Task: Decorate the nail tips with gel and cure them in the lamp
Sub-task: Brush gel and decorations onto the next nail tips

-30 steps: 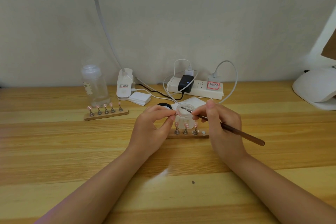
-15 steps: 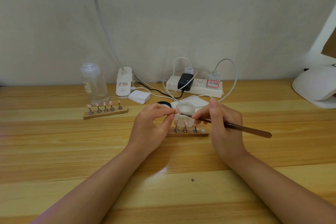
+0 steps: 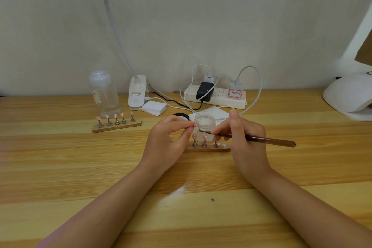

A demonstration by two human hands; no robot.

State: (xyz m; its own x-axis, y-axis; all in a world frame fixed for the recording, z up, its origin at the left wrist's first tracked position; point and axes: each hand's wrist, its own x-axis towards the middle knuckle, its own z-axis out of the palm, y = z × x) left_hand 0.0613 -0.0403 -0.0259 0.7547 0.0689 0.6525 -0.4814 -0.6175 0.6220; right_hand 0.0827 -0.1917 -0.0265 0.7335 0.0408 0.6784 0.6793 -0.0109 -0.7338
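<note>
Now the brush (image 3: 259, 139) lies flatter than a second ago: its brown handle, which sloped down toward the lower right, points almost straight out to the right, and its dark tip has left the mouth of the open gel jar (image 3: 205, 125) and sits in front of the jar's wall, close to the left fingertips. The right hand (image 3: 244, 141) grips the brush near its front, fingers curled round it, forefinger raised. The left hand (image 3: 171, 139) pinches something small between thumb and forefinger beside the jar; it is too small to tell what. The jar stands just behind the near wooden holder (image 3: 207, 149), which carries three metal stands, two topped with pink nail tips, plus one bare round pad at its right end. A second holder (image 3: 116, 126), well to the left, carries five stands with five pink tips. Two hands, one brush, one jar, one black lid (image 3: 181, 116), one clear bottle (image 3: 103, 92), one white power strip (image 3: 216, 99) and one white curing lamp (image 3: 350, 96) at the table's right edge.
</note>
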